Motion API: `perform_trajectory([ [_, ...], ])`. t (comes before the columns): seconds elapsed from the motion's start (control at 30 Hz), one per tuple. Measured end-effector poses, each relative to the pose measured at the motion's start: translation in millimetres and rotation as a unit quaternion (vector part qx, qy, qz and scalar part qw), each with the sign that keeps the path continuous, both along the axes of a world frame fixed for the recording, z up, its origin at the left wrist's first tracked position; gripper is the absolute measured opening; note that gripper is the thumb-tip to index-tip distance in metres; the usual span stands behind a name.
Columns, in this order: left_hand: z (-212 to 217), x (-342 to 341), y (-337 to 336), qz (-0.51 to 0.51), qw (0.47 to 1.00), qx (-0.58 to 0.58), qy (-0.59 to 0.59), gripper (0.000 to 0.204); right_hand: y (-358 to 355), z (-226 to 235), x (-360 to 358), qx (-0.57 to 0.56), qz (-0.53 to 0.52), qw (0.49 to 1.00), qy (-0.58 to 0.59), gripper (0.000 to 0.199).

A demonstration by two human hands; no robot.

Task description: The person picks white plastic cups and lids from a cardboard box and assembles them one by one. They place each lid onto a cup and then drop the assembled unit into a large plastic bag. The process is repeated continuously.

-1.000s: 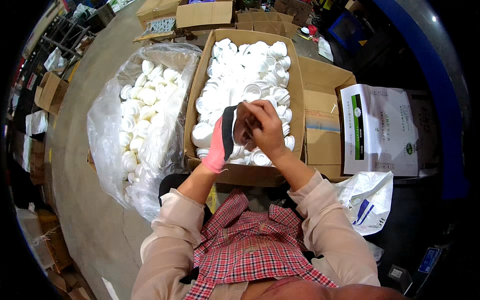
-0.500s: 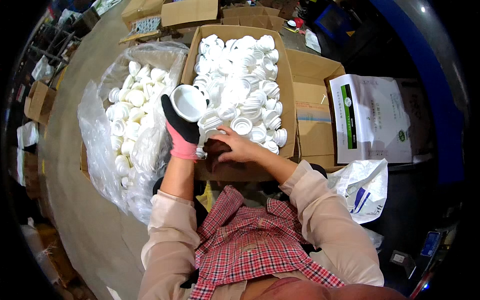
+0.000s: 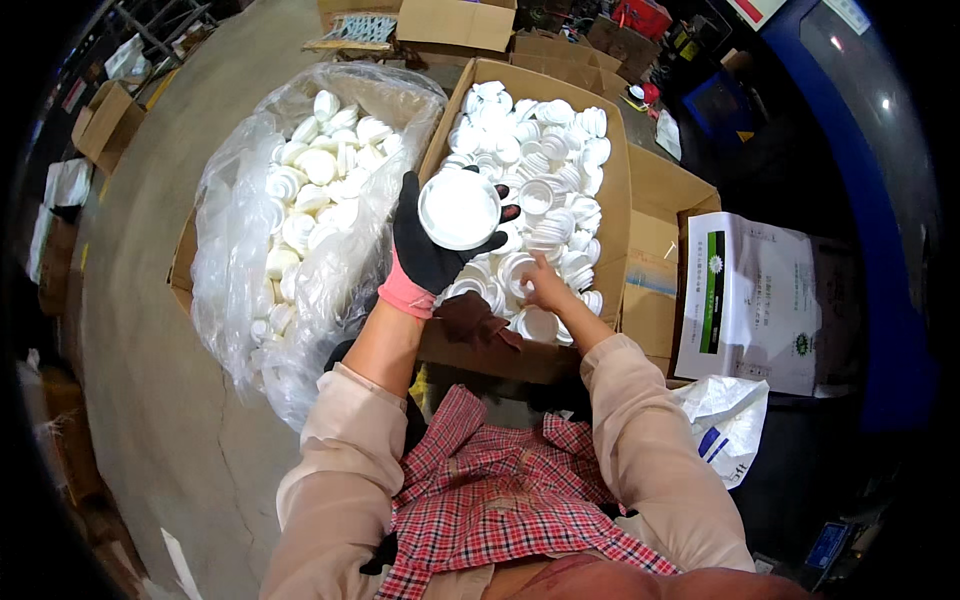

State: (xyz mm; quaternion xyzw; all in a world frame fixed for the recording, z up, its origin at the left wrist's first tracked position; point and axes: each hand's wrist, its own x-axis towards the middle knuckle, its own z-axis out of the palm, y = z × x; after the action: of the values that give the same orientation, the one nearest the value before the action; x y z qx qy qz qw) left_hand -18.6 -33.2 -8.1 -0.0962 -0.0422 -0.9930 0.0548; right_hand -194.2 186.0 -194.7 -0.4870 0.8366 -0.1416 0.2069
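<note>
My left hand, in a black glove with a pink cuff, grips a round white plastic cap, its shallow face turned up toward me. The fingers wrap around the cap's rim. My bare right hand is low over the near part of a cardboard box full of white caps. Its fingers are apart beside a cap; whether they touch it I cannot tell. Between my hands a dark brown cloth lies over the box's near edge.
Left of the box stands another box lined with a clear plastic bag, holding off-white caps. To the right are an open carton and a white printed carton, with a white sack below. More cartons stand behind.
The view has shifted, so the boxes sit farther right. My left hand has turned the cap more face-up. My right hand has moved away from the brown cloth to the caps at right.
</note>
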Motion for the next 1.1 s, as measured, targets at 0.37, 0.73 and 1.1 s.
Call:
perform_trajectory([
  [0.37,10,0,26,0.091,0.955,-0.235,-0.158,0.061,-9,178,8,-0.269,0.068,0.923,-0.267,0.015],
  [0.73,8,-10,40,0.356,0.425,-0.825,-0.112,0.067,-11,191,45,-0.424,-0.020,0.753,-0.503,0.090],
  [1.1,-6,-21,70,0.289,0.789,-0.534,-0.097,0.046,1,240,63,-0.425,-0.020,0.904,-0.040,0.069],
])
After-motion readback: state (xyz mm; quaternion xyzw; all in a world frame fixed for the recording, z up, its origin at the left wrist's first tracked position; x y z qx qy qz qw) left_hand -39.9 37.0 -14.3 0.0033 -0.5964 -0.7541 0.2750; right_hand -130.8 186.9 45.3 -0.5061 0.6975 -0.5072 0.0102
